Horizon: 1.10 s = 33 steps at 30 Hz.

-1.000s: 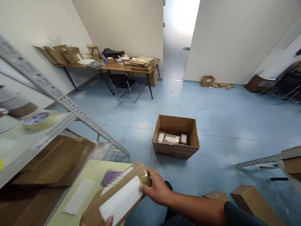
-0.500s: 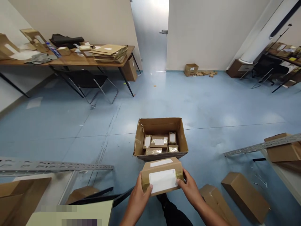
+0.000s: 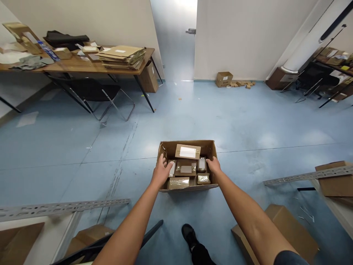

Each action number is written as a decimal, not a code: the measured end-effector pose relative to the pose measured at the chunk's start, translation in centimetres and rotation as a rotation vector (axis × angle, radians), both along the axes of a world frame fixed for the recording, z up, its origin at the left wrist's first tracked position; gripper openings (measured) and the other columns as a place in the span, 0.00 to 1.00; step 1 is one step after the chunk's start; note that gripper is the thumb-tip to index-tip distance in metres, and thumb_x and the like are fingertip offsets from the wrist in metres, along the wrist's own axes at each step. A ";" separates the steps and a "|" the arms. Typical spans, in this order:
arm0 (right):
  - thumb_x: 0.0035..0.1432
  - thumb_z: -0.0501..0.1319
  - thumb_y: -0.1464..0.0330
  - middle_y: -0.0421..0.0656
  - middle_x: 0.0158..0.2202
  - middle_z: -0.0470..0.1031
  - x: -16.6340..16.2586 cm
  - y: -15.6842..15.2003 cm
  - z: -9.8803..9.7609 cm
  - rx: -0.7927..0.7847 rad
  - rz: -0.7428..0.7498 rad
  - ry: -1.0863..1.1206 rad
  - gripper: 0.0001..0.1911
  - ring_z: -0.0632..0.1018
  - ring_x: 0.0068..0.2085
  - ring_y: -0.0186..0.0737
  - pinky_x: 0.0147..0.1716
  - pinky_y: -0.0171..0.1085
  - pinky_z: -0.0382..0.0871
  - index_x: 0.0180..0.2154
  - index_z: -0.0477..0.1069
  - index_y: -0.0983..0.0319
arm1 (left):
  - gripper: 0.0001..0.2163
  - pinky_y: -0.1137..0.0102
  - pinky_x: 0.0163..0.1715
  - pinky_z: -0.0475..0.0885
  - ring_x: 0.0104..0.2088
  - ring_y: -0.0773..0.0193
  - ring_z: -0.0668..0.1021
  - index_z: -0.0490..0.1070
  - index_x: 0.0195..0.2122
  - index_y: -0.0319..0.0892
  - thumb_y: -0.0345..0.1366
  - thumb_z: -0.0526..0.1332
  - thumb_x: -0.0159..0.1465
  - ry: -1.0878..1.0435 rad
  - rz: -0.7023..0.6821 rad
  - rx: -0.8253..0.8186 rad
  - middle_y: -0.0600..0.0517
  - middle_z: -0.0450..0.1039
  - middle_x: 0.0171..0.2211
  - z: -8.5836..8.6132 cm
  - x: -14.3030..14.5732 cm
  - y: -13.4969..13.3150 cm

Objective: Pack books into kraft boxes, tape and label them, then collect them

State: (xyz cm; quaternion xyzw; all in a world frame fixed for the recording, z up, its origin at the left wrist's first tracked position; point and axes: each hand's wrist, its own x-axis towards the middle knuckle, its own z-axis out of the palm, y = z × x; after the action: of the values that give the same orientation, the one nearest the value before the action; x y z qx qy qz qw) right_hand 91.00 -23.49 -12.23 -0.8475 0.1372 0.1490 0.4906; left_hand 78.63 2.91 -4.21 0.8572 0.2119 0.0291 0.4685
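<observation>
An open cardboard carton (image 3: 168, 148) stands on the blue floor in front of me, with several small taped parcels inside. A brown parcel with a white label (image 3: 188, 151) lies at the carton's far side, free of both hands. My left hand (image 3: 161, 172) hovers over the carton's left part with fingers loosely spread, holding nothing. My right hand (image 3: 213, 166) reaches over the right part, fingers curled downward near a small parcel (image 3: 202, 164), with nothing visibly held.
A wooden table (image 3: 82, 66) with flat cardboard stacks and a folding chair (image 3: 96, 92) stand at the back left. Metal shelf rails (image 3: 63, 207) flank me on both sides. Cardboard boxes (image 3: 286, 228) lie on the floor at my right. My shoe (image 3: 190, 235) shows below.
I turned from the shelf toward the carton with the labelled parcel in both hands. The parcel now lies in the carton, and both hands have let go, stretched over it.
</observation>
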 end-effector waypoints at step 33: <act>0.44 0.73 0.54 0.48 0.46 0.83 -28.0 10.5 10.0 0.635 0.339 0.333 0.30 0.83 0.46 0.51 0.46 0.46 0.76 0.47 0.76 0.61 | 0.41 0.53 0.62 0.70 0.59 0.45 0.78 0.68 0.63 0.38 0.64 0.65 0.57 -0.145 0.787 -0.766 0.35 0.72 0.61 3.7 -40.4 -4.8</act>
State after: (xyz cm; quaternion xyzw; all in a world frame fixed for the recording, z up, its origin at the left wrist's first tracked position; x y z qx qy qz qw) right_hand 63.04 -12.97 -2.21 -0.6285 0.0204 0.3984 0.6677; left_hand 38.20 -1.91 -0.55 0.4775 0.4789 0.1820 0.7138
